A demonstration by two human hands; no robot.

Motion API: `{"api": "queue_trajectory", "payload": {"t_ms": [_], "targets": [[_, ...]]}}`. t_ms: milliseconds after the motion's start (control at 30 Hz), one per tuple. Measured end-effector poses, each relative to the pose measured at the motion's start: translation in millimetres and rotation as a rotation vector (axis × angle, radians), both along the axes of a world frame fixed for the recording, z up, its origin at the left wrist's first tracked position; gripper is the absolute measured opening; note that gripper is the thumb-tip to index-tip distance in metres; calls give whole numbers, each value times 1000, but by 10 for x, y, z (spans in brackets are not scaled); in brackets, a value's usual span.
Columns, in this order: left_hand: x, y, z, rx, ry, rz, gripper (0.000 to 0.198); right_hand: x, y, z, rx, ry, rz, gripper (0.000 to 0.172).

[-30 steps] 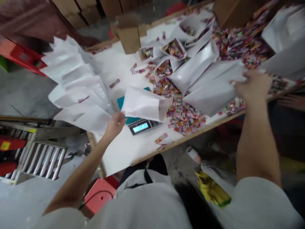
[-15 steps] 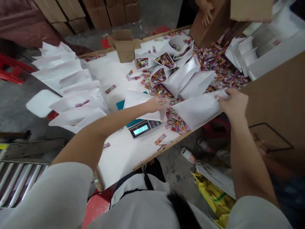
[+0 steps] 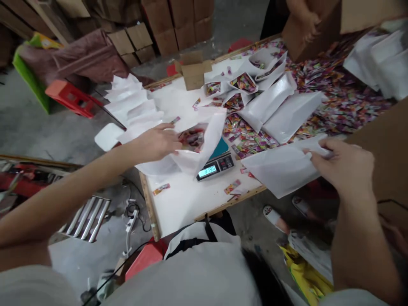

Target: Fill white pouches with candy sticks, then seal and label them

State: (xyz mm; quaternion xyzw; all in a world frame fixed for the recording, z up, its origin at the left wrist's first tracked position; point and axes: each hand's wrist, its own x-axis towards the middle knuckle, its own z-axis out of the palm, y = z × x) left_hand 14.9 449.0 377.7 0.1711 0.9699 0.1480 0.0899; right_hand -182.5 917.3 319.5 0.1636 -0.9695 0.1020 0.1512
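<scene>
My left hand (image 3: 161, 143) is closed at the near edge of a white padded envelope (image 3: 212, 136), whose mouth gapes toward it. Small colourful sachets (image 3: 194, 138) show inside. The envelope tilts over a digital scale (image 3: 212, 170) with a teal plate and a lit display; how much of it rests on the plate is hidden. At the right, my right hand (image 3: 344, 163) grips another white padded envelope (image 3: 282, 165) by its end. That one looks flat and juts over the table's front edge.
Filled white envelopes (image 3: 244, 83) stand at mid-table beside a big heap of loose sachets (image 3: 344, 93). Overlapping envelopes (image 3: 130, 102) lie at the left. A small open carton (image 3: 193, 72) stands at the back. Another person's hand (image 3: 310, 27) is by a large cardboard box (image 3: 306, 42).
My left hand has moved left, tipping the envelope on the scale so its mouth opens leftward. The display reading has risen. My right hand has lifted its envelope slightly. The view has shifted left.
</scene>
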Motion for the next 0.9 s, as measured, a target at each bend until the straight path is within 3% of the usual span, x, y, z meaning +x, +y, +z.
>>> {"api": "queue_trajectory", "payload": {"t_ms": [67,100,167,267,400,467,533,600,700,900], "targets": [[486,20,147,33,22,86,29,77,-109,103,-13,4,15,15],[697,27,135,51,41,116,30,115,-168,162,-24,3,23,16],[1058,2,-63,73,69,168,31,190,-294,284,-37,-13,42,18],[1456,-142,-681,-8,36,298,27,300,-510,443,-47,-36,102,20],[1732,-349,-1618,-159,-78,571,18,419,-840,581,-85,-34,219,22],[1776,-389,-1969,-171,-140,660,18,452,-1018,631,-97,-11,264,22],[1781,-397,-2209,-168,-169,708,19,466,-1205,681,-97,15,295,20],[1770,-397,-2354,-120,-151,750,20,464,-1396,732,-88,25,337,17],[1767,-392,-2447,27,-113,813,22,433,-1677,789,-101,15,411,14],[1848,-392,-2351,151,46,840,27,192,-2374,735,-167,32,496,9]]}}
